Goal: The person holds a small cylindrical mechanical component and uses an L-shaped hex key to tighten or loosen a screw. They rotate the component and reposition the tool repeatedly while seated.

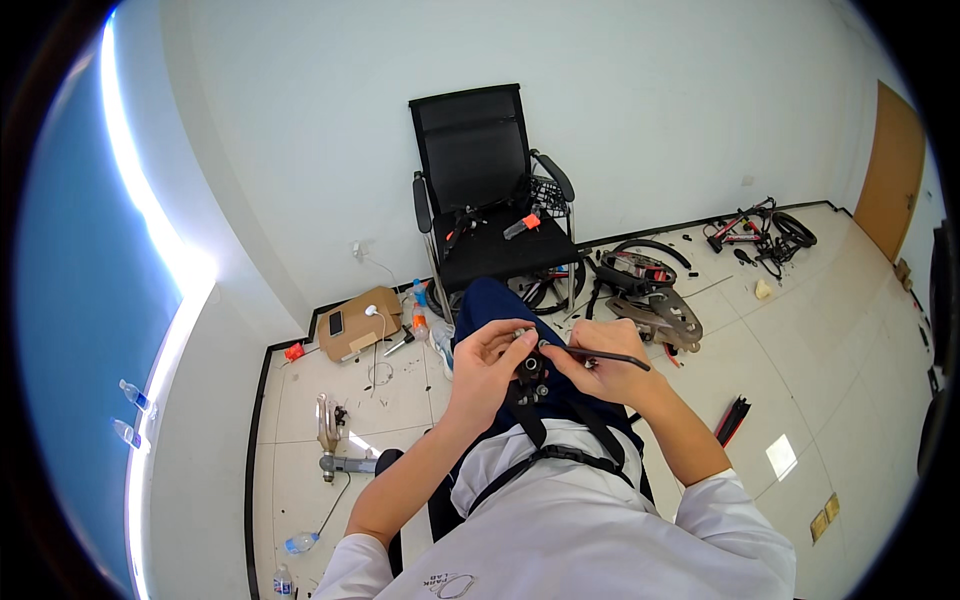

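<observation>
My left hand [483,360] holds a small black metal bike part [529,374] over my lap, fingers wrapped around its left side. My right hand [596,362] pinches a thin black cable or hose [612,356] whose end meets the top of that part; the cable's free end sticks out to the right. Both hands touch the part from opposite sides. My knees in dark blue trousers [490,298] lie just beyond the hands.
A black office chair [485,190] with bike parts on its seat stands against the white wall. Wheels, tyres and a frame piece [655,310] lie on the tiled floor to the right. A cardboard box [360,322], bottles and tools are at left. A wooden door [895,170] is far right.
</observation>
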A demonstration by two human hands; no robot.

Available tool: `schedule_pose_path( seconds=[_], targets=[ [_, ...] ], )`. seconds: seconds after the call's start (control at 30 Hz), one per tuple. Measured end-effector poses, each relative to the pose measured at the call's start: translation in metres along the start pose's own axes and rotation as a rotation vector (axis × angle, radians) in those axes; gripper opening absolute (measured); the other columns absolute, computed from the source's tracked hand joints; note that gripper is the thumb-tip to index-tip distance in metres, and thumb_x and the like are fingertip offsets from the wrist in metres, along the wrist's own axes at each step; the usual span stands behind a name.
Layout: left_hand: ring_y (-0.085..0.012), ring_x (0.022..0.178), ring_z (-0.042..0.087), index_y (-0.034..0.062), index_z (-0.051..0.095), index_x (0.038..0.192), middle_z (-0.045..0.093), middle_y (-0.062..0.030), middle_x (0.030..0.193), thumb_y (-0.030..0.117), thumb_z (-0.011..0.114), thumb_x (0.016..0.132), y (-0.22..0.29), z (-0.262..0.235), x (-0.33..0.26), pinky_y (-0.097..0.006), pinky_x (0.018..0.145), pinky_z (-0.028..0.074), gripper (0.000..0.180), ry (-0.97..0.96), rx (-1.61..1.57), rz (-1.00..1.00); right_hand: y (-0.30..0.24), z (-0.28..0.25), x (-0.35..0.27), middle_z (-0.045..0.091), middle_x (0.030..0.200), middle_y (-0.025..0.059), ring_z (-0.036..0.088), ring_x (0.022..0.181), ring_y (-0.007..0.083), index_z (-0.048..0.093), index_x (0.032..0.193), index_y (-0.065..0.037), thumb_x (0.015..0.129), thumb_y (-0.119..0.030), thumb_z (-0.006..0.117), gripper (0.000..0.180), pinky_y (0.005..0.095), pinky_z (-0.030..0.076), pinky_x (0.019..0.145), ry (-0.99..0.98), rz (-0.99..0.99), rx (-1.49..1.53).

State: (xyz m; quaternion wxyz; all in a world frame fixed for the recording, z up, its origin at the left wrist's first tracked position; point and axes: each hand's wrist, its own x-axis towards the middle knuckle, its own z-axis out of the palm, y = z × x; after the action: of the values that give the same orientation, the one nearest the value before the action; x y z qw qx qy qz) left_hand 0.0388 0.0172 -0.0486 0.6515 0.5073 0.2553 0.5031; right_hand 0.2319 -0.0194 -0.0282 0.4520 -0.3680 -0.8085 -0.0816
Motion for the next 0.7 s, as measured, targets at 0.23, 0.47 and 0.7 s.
schedule_pose_path(
  seconds=[0.23,0.47,0.7],
  targets=[
    [-0.0092,0.083,0.066,-0.0016,0.067,0.113,0.069,-0.0060,0.097,0.012,0.070,0.094,0.002,0.000,0.000,-0.025,0.070,0.059,0.024,-0.010,-0.024,0.008,-0.016,-0.007,0.013,0.067,0.078,0.0053,0.065,0.061,0.0194,0.068,0.104,-0.006,0.076,0.001,0.074,0.029,0.0273,0.051,0.054,0.045,-0.058,0.226],
    [-0.0119,0.083,0.068,-0.0028,0.066,0.113,0.069,-0.0079,0.096,0.011,0.068,0.095,0.001,-0.001,0.001,-0.028,0.068,0.061,0.023,-0.009,-0.018,-0.037,-0.003,0.000,-0.004,0.070,0.079,0.0064,0.067,0.062,0.0168,0.069,0.095,-0.005,0.078,-0.005,0.079,0.020,0.0264,0.051,0.053,-0.013,0.058,0.221],
    [-0.0129,0.084,0.068,-0.0030,0.065,0.114,0.068,-0.0086,0.098,0.011,0.067,0.095,0.000,0.000,0.000,-0.029,0.070,0.062,0.024,-0.013,-0.012,-0.029,-0.006,-0.005,0.002,0.071,0.079,0.0069,0.068,0.064,0.0182,0.069,0.089,-0.005,0.077,-0.008,0.082,0.017,0.0264,0.053,0.055,-0.007,0.045,0.194]
  ],
)
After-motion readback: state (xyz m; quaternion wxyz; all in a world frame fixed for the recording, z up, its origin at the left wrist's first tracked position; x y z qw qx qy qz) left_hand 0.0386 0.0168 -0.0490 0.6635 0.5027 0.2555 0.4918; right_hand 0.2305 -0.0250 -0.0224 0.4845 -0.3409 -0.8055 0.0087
